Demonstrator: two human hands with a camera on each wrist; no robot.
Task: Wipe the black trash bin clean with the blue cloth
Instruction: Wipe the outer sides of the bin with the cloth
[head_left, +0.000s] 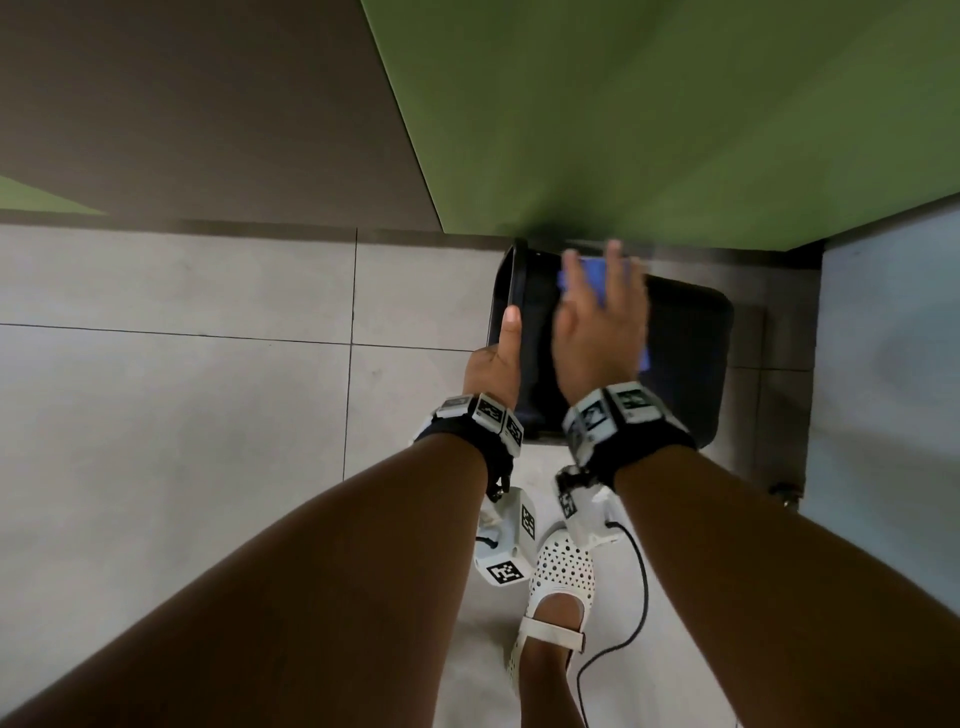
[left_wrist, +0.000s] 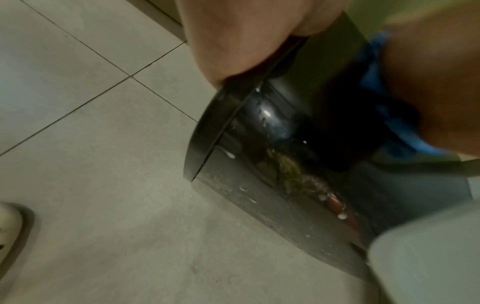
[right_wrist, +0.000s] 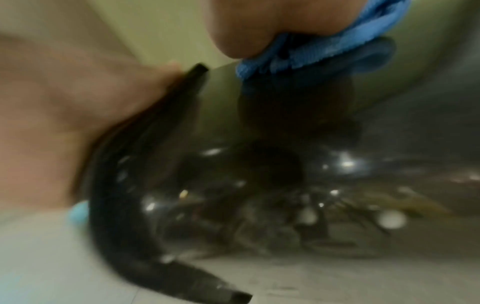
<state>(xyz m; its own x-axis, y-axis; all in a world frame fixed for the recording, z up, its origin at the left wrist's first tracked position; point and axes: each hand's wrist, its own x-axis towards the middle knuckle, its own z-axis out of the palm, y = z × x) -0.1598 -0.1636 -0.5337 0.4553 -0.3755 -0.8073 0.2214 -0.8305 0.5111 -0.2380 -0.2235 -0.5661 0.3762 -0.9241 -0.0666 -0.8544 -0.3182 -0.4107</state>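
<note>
The black trash bin lies tipped over on the tiled floor, its open rim to the left. My left hand grips that rim, thumb stretched along its edge; the left wrist view shows the fingers curled over the rim of the bin. My right hand lies flat with spread fingers on the bin's upturned side, pressing the blue cloth against it. The cloth bunches under the palm in the right wrist view. White drops and brownish smears mark the bin's wall.
A green partition stands right behind the bin. A pale wall closes the right side. Grey floor tiles spread to the left. My white perforated shoe and a black cable are just below the hands.
</note>
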